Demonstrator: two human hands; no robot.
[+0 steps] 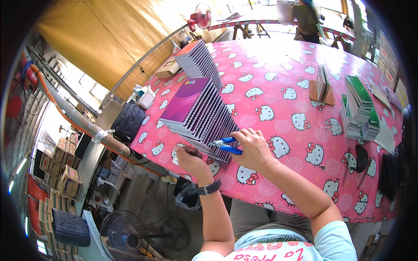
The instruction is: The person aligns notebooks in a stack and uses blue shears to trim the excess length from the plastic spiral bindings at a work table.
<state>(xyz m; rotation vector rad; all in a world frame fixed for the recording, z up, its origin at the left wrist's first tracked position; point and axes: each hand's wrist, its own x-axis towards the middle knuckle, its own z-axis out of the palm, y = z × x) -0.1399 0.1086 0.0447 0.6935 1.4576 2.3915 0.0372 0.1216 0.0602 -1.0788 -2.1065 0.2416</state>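
A tall stack of spiral-bound notebooks with purple covers (188,101) stands at the table's left, its dark coils facing right. Blue-handled pliers (230,146) are gripped in my right hand (251,149), with the metal jaws against the coils low on the stack. My left hand (191,164), with a dark watch on the wrist, is curled at the stack's lower near side. Something dark brown shows at its fingers, and I cannot make out what it is. Behind the purple stack rises another stack of spiral notebooks with orange covers (190,48).
Green-covered books (359,98) are piled at the right, near a wooden stand (321,92) and loose black coils (386,176). A black bag (129,122) sits off the table's left edge. A floor fan (124,235) stands below left. Another person (306,21) is at a far table.
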